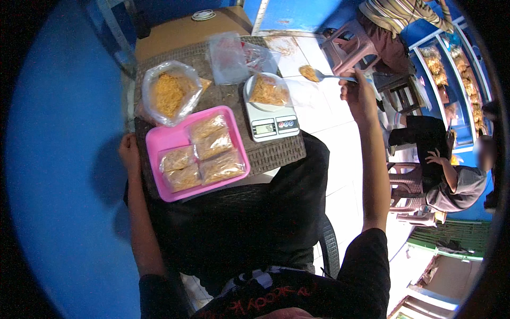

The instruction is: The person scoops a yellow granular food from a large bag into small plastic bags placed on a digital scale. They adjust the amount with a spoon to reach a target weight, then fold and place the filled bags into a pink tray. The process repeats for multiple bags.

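My right hand [358,93] grips the handle of a metal spoon [332,76] out past the table's right side. Golden shredded food [309,73] fills its bowl. A clear plastic bag of the same shreds [269,92] rests on a white digital kitchen scale [255,119], whose display is lit. Beside the table's left edge is my left hand [129,153], its fingers partly hidden. Close to it, a pink plastic tray [171,137] carries several filled, folded clear packets [213,143]. Behind the tray stands a large open plastic bag [191,104] of shreds [169,95].
Clear plastic bags [226,60] lie at the back of the brown woven table [275,153]. A coiled white cable [203,15] sits on cardboard [175,32] beyond. A blue wall [71,159] borders the left. To the right are plastic stools [352,46], two people and shelves of bagged food [436,69].
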{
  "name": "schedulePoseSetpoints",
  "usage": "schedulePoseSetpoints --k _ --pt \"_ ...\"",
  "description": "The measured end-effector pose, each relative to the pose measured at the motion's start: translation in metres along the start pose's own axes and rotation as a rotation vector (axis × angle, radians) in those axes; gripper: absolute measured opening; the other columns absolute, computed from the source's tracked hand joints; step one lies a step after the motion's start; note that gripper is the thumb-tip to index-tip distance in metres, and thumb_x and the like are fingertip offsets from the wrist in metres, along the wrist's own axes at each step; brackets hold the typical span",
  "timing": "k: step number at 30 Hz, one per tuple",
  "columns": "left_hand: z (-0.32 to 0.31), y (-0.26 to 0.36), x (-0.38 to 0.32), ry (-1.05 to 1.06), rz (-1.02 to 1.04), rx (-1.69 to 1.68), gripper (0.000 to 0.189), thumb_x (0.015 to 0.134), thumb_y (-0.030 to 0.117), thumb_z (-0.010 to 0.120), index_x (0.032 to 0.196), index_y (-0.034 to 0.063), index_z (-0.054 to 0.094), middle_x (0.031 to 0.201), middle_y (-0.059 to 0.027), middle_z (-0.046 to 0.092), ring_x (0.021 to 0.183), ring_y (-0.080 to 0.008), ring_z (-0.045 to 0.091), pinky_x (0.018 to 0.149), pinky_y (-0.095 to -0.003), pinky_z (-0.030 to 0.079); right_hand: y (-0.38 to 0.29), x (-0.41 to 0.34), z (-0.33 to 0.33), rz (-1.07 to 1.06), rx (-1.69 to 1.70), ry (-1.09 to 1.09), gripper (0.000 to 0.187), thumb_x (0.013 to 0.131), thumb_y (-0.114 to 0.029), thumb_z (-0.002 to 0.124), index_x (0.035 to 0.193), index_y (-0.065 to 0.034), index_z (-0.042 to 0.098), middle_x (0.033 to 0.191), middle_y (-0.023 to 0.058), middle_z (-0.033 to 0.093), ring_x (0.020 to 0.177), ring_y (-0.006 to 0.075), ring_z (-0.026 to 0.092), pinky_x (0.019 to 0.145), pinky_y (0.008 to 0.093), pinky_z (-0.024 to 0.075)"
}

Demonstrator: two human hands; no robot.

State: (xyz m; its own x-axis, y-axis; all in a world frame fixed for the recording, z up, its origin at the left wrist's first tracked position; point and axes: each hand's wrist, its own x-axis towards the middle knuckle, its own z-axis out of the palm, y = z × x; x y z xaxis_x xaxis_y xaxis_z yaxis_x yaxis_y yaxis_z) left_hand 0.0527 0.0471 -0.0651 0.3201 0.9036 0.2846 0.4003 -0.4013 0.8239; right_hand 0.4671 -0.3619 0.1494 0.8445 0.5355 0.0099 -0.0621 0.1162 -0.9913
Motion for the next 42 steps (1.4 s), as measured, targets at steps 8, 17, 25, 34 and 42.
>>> schedulePoseSetpoints --k 8,17,25,34,42 --pt "-0.001 -0.012 0.006 -0.053 -0.041 -0.025 0.018 0.09 0.013 0.053 0.093 -0.0021 0.063 0.083 -0.008 0.064 0.078 -0.0151 0.057 0.073 -0.03 0.045 0.014 -0.026 -0.082 0.062 -0.111 0.265 0.044 0.099 -0.033 0.038 0.09 0.0047 0.059 0.07 0.0128 0.062 0.05 0.0175 0.057 0.045 0.0287 0.0469" --pt "-0.007 -0.002 0.004 -0.041 0.0 0.073 0.021 0.089 0.014 0.053 0.096 -0.003 0.064 0.087 -0.0103 0.066 0.08 -0.0168 0.06 0.075 -0.0305 0.046 0.04 -0.016 -0.04 0.167 -0.098 0.194 0.046 0.097 -0.035 0.041 0.095 0.0073 0.058 0.072 0.014 0.062 0.054 0.0186 0.06 0.047 0.0284 0.0509" --pt "-0.009 0.009 0.001 -0.056 -0.067 0.08 0.023 0.09 0.014 0.053 0.097 -0.0036 0.064 0.086 -0.0113 0.066 0.079 -0.0162 0.06 0.074 -0.0301 0.047 0.041 -0.025 0.014 0.19 -0.201 -0.055 0.043 0.096 -0.031 0.048 0.112 0.0073 0.056 0.097 0.0149 0.066 0.054 0.0125 0.055 0.049 0.0243 0.0471" --pt "-0.009 0.001 0.001 -0.088 -0.125 0.022 0.024 0.09 0.015 0.052 0.101 -0.0034 0.064 0.094 -0.0128 0.066 0.087 -0.0183 0.06 0.079 -0.0298 0.045 0.05 -0.035 0.003 0.057 -0.207 -0.111 0.046 0.095 -0.032 0.05 0.12 0.0073 0.053 0.107 0.0153 0.065 0.053 0.0115 0.052 0.049 0.0242 0.0475" --pt "-0.008 0.004 -0.003 -0.048 -0.073 0.101 0.024 0.091 0.015 0.052 0.101 -0.0022 0.064 0.091 -0.0114 0.065 0.084 -0.0167 0.059 0.078 -0.0299 0.045 0.072 -0.061 -0.069 0.043 0.127 0.44 0.038 0.096 -0.032 0.047 0.105 0.0041 0.057 0.083 0.0109 0.063 0.056 0.0133 0.05 0.051 0.0277 0.0423"
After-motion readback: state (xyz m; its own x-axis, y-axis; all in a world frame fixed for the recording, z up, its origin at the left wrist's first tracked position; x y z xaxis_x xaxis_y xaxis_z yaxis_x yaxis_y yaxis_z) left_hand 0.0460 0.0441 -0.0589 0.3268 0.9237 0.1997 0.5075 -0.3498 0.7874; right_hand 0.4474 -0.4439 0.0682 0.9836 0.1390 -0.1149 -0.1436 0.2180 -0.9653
